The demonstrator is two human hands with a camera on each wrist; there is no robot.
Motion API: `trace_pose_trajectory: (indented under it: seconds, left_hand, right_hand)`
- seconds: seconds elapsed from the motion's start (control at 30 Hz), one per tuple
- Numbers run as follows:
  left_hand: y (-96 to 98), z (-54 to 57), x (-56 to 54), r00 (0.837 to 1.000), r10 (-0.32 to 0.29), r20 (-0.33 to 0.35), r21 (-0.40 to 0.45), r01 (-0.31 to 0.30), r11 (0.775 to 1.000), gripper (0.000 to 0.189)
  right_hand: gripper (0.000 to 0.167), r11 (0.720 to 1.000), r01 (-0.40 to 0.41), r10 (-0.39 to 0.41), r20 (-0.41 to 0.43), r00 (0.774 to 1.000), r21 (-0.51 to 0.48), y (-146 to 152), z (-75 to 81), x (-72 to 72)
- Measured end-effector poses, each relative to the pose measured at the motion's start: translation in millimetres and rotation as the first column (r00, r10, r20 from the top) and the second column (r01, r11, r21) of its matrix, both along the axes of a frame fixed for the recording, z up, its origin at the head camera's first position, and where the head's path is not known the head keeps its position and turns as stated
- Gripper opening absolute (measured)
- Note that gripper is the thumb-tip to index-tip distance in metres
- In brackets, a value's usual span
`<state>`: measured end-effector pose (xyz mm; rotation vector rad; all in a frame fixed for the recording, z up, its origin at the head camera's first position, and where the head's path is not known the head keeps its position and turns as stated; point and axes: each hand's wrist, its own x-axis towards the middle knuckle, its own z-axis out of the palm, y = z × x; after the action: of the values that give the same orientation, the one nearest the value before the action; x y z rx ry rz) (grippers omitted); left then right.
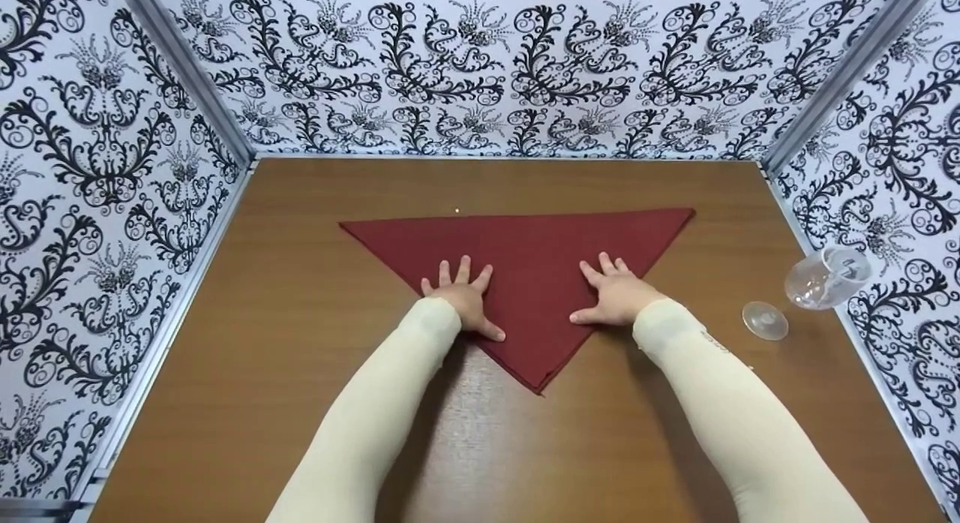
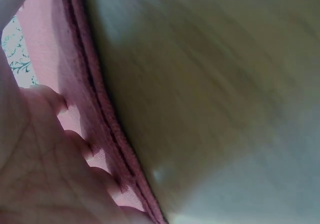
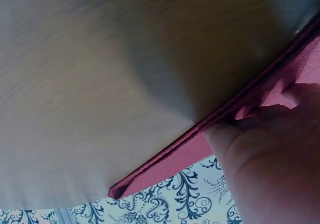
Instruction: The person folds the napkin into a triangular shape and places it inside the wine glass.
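Observation:
A dark red cloth napkin (image 1: 525, 245), folded into a triangle, lies on the wooden table with its long edge at the back and one corner toward me. My left hand (image 1: 461, 298) rests on its left side, fingers spread and thumb pointing to the near corner. On the right side, my right hand (image 1: 615, 294) touches the cloth with straight, parted fingers. Stacked layers show along the napkin's edge (image 2: 107, 109) beside the left fingers in the left wrist view. In the right wrist view, the right fingers (image 3: 225, 139) lie at the cloth's edge.
A clear stemmed glass (image 1: 814, 283) with a round foot stands on the right of the wooden table (image 1: 300, 373), close to the side wall. Patterned panels (image 1: 480, 73) in metal frames enclose the back and both sides. A tiny bright speck lies behind the napkin.

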<state>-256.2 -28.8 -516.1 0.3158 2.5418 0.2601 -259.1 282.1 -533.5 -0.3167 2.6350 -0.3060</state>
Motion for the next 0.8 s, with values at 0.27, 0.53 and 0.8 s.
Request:
trace_pose_trajectory:
  seconds: [0.27, 0.53, 0.8]
  left_hand:
    - [-0.5, -3.6, -4.3, 1.0, 0.0, 0.001, 0.002, 0.0, 1.0, 0.132]
    - [-1.3, -4.0, -4.8, 1.0, -0.008, -0.011, 0.004, 0.008, 1.0, 0.131]
    - [-1.4, -3.2, -4.7, 1.0, -0.006, -0.02, 0.012, 0.007, 1.0, 0.131]
  right_hand:
    - [0.115, 1.0, 0.004, -0.004, -0.013, 1.0, 0.01, 0.0, -1.8, -0.6]
    - [0.115, 1.0, 0.003, -0.003, -0.025, 1.0, 0.024, -0.4, -5.4, -1.1]
    - [0.115, 1.0, 0.009, -0.009, -0.017, 1.0, 0.022, -0.8, -3.7, -0.3]
